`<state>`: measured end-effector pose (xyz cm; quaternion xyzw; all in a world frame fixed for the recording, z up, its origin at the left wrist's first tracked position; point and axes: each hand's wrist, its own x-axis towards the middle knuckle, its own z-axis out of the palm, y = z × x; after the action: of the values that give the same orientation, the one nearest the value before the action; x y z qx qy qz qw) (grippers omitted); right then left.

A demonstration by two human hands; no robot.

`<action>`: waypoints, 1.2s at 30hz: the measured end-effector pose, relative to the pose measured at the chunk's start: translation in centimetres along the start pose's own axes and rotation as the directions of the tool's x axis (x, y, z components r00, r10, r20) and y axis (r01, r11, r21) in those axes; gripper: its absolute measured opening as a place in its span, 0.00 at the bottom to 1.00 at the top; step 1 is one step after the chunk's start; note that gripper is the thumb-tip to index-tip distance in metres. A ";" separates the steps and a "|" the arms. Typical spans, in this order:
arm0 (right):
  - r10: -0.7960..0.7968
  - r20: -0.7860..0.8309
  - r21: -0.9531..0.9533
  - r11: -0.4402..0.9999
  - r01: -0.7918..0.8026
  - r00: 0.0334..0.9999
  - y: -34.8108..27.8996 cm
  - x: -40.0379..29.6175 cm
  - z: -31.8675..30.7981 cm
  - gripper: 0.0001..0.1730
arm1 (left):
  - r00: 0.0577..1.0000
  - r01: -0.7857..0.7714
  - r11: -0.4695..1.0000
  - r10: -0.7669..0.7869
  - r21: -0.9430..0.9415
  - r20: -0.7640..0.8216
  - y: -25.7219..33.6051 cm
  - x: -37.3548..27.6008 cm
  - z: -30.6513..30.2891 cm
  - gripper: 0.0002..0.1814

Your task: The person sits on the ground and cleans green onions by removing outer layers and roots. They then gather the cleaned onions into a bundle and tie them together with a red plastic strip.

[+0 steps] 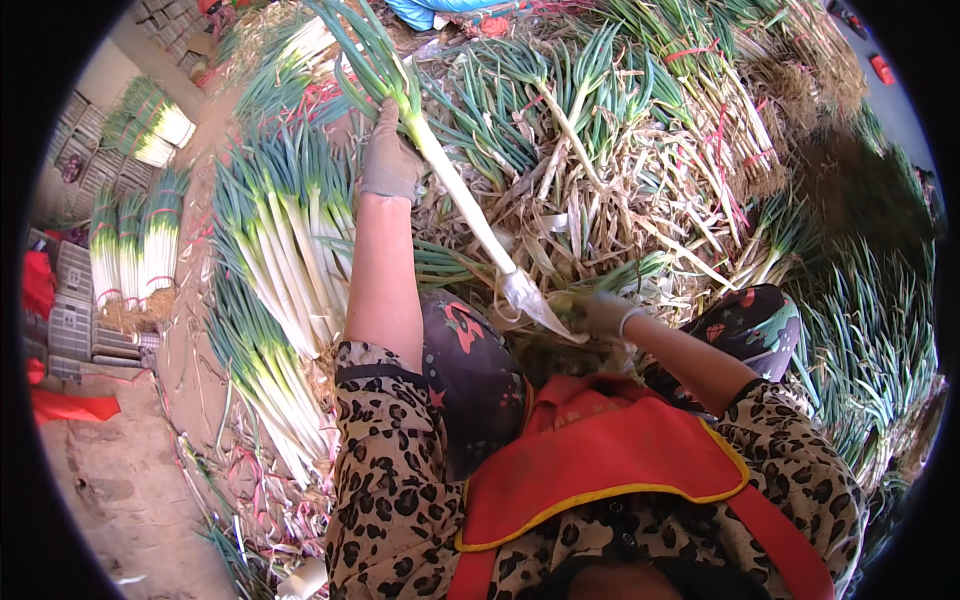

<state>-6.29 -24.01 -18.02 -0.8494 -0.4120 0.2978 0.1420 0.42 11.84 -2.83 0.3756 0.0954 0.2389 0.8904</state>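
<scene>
My gloved left hand (390,154) grips a long Welsh onion (457,176) just below the point where its green leaves fan out. The stalk slants down to the right across my lap. At its lower end a pale, papery outer skin (525,292) hangs loose and tapers to a point. Close to that tip is my right hand (602,313), gloved and blurred by motion; what its fingers hold cannot be made out. Peeled onions (289,255) with clean white stalks lie side by side left of my left forearm.
Dry leaves and husks (577,217) heap up in front of me. Tied bundles of unpeeled onions (720,97) lie at the upper right, with more green onions (870,352) to my right. Banded clean bundles (161,240) stand at the far left, near a bare board (127,487).
</scene>
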 end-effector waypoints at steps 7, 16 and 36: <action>-0.072 -0.536 0.821 0.187 0.539 0.841 -5.9 3.2 -5.0 0.35 | 0.967 0.210 0.962 -0.178 -0.174 0.183 -2.2 1.1 0.5 0.19; 0.114 -0.788 0.437 0.796 0.419 0.605 -7.8 1.7 -7.3 0.25 | 0.951 0.308 0.951 -0.308 -0.009 0.002 -3.4 1.6 0.9 0.13; 0.073 -0.834 0.254 0.931 0.264 0.546 -8.1 0.5 -12.8 0.24 | 0.988 0.129 0.984 -0.117 -0.124 0.106 -0.7 -2.0 4.3 0.22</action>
<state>-3.08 -18.56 -4.28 -0.8242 -0.2816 -0.0800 0.4847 0.49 7.73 -0.33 0.3214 0.0587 0.1704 0.9297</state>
